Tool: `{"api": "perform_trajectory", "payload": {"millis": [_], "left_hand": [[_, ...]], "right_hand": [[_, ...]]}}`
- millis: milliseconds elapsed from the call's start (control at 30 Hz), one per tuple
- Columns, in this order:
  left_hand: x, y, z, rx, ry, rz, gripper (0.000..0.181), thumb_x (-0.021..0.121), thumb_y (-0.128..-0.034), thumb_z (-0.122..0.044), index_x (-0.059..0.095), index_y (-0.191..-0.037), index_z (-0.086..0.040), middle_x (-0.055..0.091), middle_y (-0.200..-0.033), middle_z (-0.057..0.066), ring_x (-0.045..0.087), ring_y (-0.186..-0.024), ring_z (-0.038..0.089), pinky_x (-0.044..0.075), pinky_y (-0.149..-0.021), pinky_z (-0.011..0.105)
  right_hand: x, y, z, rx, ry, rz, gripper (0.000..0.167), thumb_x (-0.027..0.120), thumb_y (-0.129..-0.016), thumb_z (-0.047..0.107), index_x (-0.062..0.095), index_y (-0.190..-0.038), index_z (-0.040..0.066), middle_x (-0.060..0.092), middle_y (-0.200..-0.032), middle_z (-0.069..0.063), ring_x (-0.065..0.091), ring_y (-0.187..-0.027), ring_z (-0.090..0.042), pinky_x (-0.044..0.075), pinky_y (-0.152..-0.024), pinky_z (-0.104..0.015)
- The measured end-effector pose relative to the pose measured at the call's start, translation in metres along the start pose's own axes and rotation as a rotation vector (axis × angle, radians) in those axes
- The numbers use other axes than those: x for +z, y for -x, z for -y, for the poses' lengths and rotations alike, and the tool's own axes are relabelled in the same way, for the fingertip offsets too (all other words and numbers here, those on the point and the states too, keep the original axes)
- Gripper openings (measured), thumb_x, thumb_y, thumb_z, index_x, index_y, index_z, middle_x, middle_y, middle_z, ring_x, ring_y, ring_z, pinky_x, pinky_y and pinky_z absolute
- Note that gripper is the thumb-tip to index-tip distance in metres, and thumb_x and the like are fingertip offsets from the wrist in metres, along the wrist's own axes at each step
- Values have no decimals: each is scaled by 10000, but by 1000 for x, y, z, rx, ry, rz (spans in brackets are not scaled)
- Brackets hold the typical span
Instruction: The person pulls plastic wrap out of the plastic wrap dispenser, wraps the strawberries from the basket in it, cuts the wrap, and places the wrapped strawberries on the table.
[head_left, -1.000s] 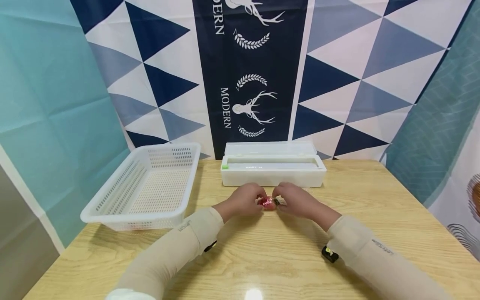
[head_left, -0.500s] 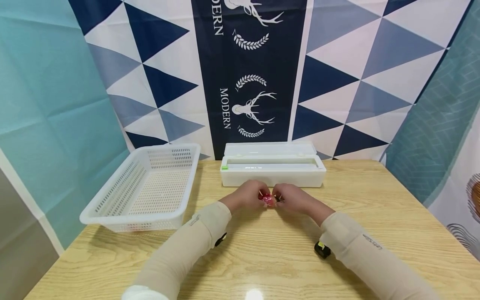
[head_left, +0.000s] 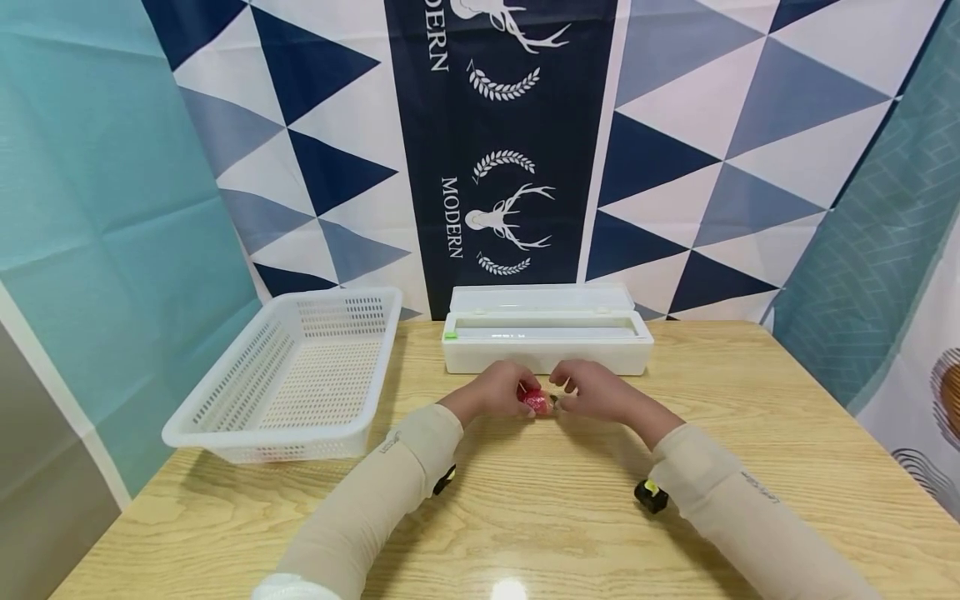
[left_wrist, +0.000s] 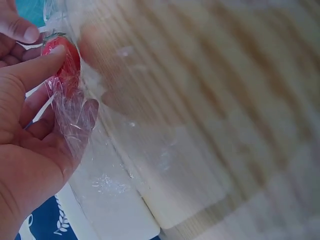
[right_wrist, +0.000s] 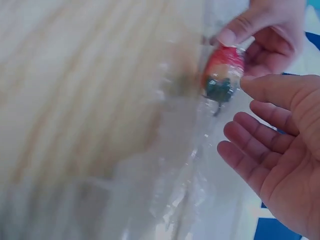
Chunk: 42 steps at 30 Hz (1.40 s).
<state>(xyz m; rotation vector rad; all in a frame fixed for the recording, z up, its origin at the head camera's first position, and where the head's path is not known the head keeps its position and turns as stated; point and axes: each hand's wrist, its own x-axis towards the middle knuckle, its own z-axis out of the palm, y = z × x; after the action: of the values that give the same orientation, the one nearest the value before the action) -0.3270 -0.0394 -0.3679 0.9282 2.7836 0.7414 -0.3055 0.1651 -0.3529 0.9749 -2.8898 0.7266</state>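
1. We see the strawberry (right_wrist: 224, 70) between the two hands, in front of the white film dispenser (head_left: 547, 346); whether it rests on the bench (head_left: 510, 517) or is lifted off it, we cannot tell.
2. The left hand (head_left: 498, 393) grips the strawberry, thumb laid across its red side; part of the fruit is hidden behind that thumb, and in the head view most of it disappears between the hands.
3. The right hand (head_left: 600, 395) holds nothing, its fingers loosely bent and apart. Its thumb tip comes right up to the strawberry's green leafy end; we cannot make out whether they touch.
4. Clear cling film (left_wrist: 75, 117) wraps the fruit in creases, and we find its outer edges hard to trace; wood grain shows blurred through it in both wrist views.
5. The dispenser's lid is raised, and the hands cover some of its lower front edge.
6. We see the white basket (head_left: 262, 442) whole, well apart on the left.
7. The left sleeve (head_left: 390, 492) half hides a small black device, and the lower edge cuts off both arms.
8. On the patterned wall cloth (head_left: 502, 150), the upper deer is cropped.
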Motion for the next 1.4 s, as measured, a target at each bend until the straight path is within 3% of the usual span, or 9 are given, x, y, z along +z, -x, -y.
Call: {"api": "perform_trajectory", "payload": {"millis": [133,267,500,667,900,1000,1100,1267,1400], "left_hand": [[-4,4,-3,13,10,-42,326,829,-768,-113,716,-1071,-72,641,-902,-51,557,-832,92,469,-756,201],[-17,7,-10,47,-19,-108,330,821,-771,-114,715,-1081,-79,652,-940,-41,560,-860,90,465,-782,209],[-44,21,-28,65,-134,-300,367,800,-786,-171,701,-1130,-87,652,-1027,-1,555,-908,123,477,-839,252],[-49,33,-37,96,-224,-434,353,787,-790,-178,692,-1120,-98,657,-1063,8,574,-906,118,488,-801,235],[-41,45,-48,164,-214,-626,353,787,-791,-141,681,-1122,-81,664,-1078,18,591,-890,110,494,-785,188],[-39,47,-53,212,-172,-710,352,792,-786,-125,682,-1116,-72,665,-1081,25,597,-914,115,492,-806,175],[-38,48,-57,253,-105,-745,360,793,-784,-112,678,-1122,-61,663,-1083,33,597,-936,123,491,-826,171],[-34,47,-61,282,0,-717,358,791,-784,-86,663,-1114,-36,650,-1062,53,602,-937,130,507,-820,179],[-30,47,-63,300,79,-704,359,797,-768,-47,647,-1093,-8,632,-1045,81,615,-928,151,535,-811,219]], "right_hand": [[-12,7,3,-17,-10,-69,279,722,-843,58,622,-1084,-40,644,-1050,-159,622,-926,-291,536,-789,-432],[-26,17,13,-42,7,-178,260,713,-860,60,621,-1083,-36,634,-1034,-165,608,-901,-279,521,-790,-439],[-47,36,30,-41,19,-379,170,562,-910,-57,638,-1059,-26,616,-998,-137,582,-834,-250,512,-750,-434],[-50,38,35,-17,-25,-402,198,553,-924,-39,631,-1105,-20,602,-1078,-158,601,-905,-280,530,-780,-448],[-44,38,36,36,-152,-435,247,606,-926,-9,598,-1172,-38,557,-1154,-182,596,-1003,-308,538,-850,-463],[-43,38,38,87,-318,-430,275,607,-957,76,570,-1205,-39,541,-1174,-170,582,-1032,-259,536,-872,-347],[-43,37,40,119,-611,-399,339,575,-989,139,505,-1254,-60,500,-1201,-169,592,-1037,-193,517,-875,-249],[-42,35,44,90,-1131,-340,270,464,-1035,144,450,-1230,-43,455,-1201,-127,619,-1036,-141,502,-907,-282],[-40,33,46,6,-1360,-335,253,375,-1063,186,500,-1177,-2,528,-1156,-77,621,-1019,-146,504,-913,-291]]}}
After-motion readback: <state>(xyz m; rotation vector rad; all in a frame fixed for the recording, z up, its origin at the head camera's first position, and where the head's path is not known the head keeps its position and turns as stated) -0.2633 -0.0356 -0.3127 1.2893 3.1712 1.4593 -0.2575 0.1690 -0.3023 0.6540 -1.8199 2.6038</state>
